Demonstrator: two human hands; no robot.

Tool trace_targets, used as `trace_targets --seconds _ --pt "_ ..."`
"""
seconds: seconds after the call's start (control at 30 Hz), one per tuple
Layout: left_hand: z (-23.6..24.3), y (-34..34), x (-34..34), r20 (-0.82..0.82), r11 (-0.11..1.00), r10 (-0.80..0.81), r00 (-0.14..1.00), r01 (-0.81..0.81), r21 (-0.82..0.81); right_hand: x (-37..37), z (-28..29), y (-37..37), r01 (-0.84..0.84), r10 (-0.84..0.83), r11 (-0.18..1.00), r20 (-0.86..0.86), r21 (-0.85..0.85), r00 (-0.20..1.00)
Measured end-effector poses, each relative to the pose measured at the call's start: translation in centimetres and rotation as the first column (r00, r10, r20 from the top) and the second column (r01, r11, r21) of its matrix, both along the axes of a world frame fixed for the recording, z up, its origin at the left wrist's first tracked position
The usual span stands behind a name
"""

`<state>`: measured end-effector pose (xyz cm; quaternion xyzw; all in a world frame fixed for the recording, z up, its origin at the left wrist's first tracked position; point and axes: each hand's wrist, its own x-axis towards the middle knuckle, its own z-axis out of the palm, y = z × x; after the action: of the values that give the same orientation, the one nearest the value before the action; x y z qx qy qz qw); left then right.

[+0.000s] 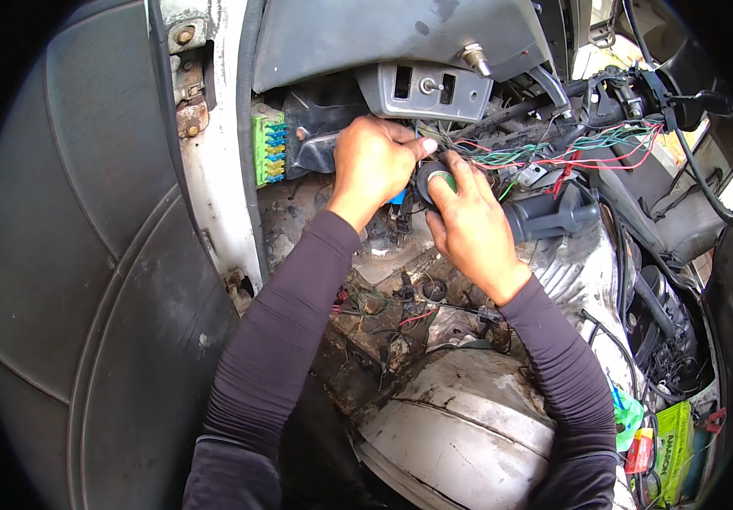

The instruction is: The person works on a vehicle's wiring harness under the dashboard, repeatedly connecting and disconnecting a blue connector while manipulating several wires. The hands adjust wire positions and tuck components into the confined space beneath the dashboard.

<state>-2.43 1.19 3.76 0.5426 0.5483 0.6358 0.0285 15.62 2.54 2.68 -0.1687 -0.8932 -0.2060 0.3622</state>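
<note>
My left hand (372,166) is closed in a pinch under the grey switch panel (422,104), at the left end of a bundle of thin green, red and white wires (571,153). The wires run into its fingertips, though exactly what lies between them is partly hidden. Just right of it, my right hand (479,229) grips a roll of black electrical tape (424,187) with a green core. Thumb and fingers hold the roll close beneath the wires. A blue connector (398,197) shows below my left hand.
A green fuse box (266,146) stands left of my hands, near the white door pillar (224,127). A dark door panel (86,255) fills the left side. Below lies a rounded, dirty white metal housing (460,425). Black cables (698,170) hang at the right.
</note>
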Motion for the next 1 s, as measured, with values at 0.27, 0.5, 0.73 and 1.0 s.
trace_targets --seconds 0.27,0.5,0.73,1.0 --pt "1.7 -1.0 0.2 -0.023 0.998 -0.053 0.998 0.052 -0.021 -1.8 1.0 0.3 -0.357 0.086 0.785 -0.482 -0.507 0.872" --pt "2.1 -2.1 0.4 -0.008 0.982 -0.186 0.982 0.186 -0.021 -4.8 1.5 3.2 -0.244 0.032 0.912 -0.535 -0.331 0.845" --pt "2.0 -2.6 -0.9 -0.057 0.913 -0.384 0.922 0.388 0.127 -2.8 1.6 4.1 -0.308 0.155 0.829 -0.337 -0.466 0.928" --pt "1.9 -5.1 -0.5 -0.393 0.999 -0.021 0.919 0.003 -0.047 -2.8 1.3 3.1 -0.313 0.057 0.815 -0.470 -0.487 0.881"
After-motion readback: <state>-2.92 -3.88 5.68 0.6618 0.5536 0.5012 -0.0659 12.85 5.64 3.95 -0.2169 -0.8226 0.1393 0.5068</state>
